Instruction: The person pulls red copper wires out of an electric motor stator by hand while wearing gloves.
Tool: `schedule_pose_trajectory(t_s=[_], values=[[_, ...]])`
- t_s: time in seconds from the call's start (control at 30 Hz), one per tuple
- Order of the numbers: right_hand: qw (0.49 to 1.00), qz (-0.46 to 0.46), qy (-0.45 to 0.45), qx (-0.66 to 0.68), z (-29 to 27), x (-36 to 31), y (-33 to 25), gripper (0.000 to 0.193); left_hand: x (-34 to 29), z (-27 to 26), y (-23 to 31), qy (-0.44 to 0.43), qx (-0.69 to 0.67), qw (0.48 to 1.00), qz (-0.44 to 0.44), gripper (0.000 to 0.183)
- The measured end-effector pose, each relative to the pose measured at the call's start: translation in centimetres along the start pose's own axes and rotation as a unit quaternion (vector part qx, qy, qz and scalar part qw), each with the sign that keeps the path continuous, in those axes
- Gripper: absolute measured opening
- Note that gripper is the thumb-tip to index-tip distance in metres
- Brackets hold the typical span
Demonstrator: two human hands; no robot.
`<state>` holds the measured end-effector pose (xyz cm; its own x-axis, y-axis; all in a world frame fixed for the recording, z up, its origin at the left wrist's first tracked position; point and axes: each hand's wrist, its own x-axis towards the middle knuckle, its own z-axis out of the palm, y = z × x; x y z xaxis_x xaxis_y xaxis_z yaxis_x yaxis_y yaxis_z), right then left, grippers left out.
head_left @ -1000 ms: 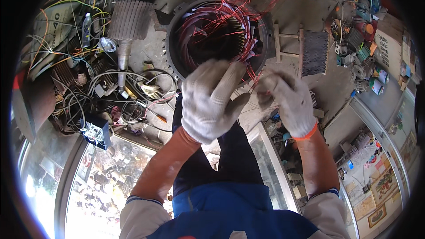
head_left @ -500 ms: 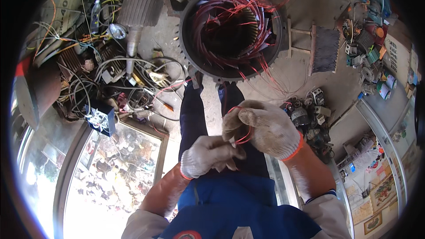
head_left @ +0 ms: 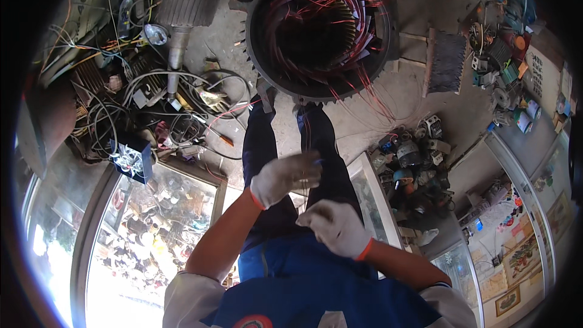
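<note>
My left hand [head_left: 285, 177], in a white glove with an orange cuff, hovers over my dark trousers [head_left: 262, 146] with its fingers stretched out and blurred; nothing shows in it. My right hand [head_left: 335, 227], gloved the same way, is curled shut close to my blue shirt [head_left: 316, 279], just below and right of the left hand, with nothing visible in its grip. Beyond my feet lies a large round motor stator [head_left: 316, 30] on the floor. Its bore is lined with red copper windings, and loose red wires [head_left: 370, 94] trail out toward me.
A ribbed rotor with its shaft [head_left: 182, 6] lies left of the stator beside a tangle of cables [head_left: 139, 103]. Glass display cases [head_left: 152, 225] stand at my left and right. A heap of small parts [head_left: 413, 158] and a dark ribbed block [head_left: 446, 61] sit on the right.
Both hands have drawn back from the stator toward my body. Half a second ago they were pressed together around red wire; now they are apart and the left hand's fingers are spread.
</note>
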<state>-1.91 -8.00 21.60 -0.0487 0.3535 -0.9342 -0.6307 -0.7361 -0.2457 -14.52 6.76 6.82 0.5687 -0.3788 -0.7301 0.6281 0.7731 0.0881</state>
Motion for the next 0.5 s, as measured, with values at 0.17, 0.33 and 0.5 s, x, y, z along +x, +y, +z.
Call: schedule_pose_trajectory(t_s=[0.17, 0.33, 0.5], values=[[0.962, -0.182, -0.021, -0.204, 0.9, 4.6, 7.9, 0.018, 5.3, 1.0, 4.2, 0.196, 0.007, 0.979, 0.050, 0.047], [0.970, -0.133, 0.196, -0.056, -5.7, 11.8, 1.7, 0.043, 3.3, 3.9, 3.4, 0.270, 0.242, 0.931, 0.027, 0.040], [0.870, -0.024, 0.182, -0.457, -7.8, 23.7, -7.9, 0.059, 4.0, 5.2, -2.0, 0.238, 0.363, 0.894, 0.114, 0.051]])
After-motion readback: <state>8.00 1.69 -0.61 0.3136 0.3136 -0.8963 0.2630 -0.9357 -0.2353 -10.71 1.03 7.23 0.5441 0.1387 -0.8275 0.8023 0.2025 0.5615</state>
